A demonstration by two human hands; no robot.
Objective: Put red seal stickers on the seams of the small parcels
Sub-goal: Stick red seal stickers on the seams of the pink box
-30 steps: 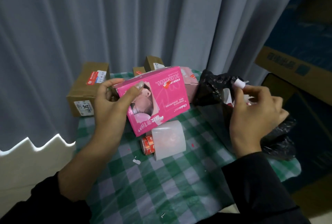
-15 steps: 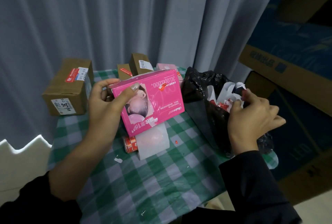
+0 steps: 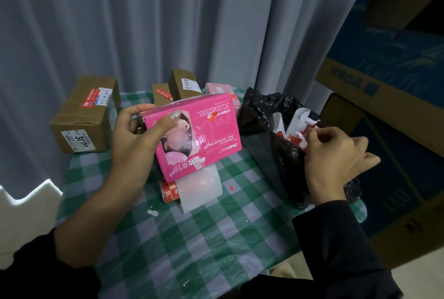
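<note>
1. Left hand (image 3: 134, 135): it grips the left end of the pink box (image 3: 204, 130). The thumb lies across the front face and the other fingers curl round the top rear edge.
2. Pink box: it is held tilted above the table, with its printed face towards the camera and the print upside down. One red seal sticker (image 3: 212, 115) is stuck on the front face near the top edge.
3. Right hand (image 3: 336, 154): it is at the mouth of the black bag (image 3: 262, 116), with all fingers curled. Thumb and forefinger are drawn together at the red-and-white paper scraps (image 3: 296, 140) inside the bag. Whether they pinch a scrap cannot be determined.
4. Sticker roll (image 3: 169, 192): the red roll lies on the checked tablecloth (image 3: 192, 246), directly below the pink box. A translucent backing strip (image 3: 200, 186) extends from it to the right.
5. Other parcels: a large brown carton (image 3: 81, 118) stands at the far left corner of the table and carries a red sticker on top. Two small brown cartons (image 3: 183, 82) and a pale pink box (image 3: 218, 88) stand behind the pink box, against the grey curtain (image 3: 168, 22).
6. Small paper fragments lie scattered on the tablecloth near the roll.
</note>
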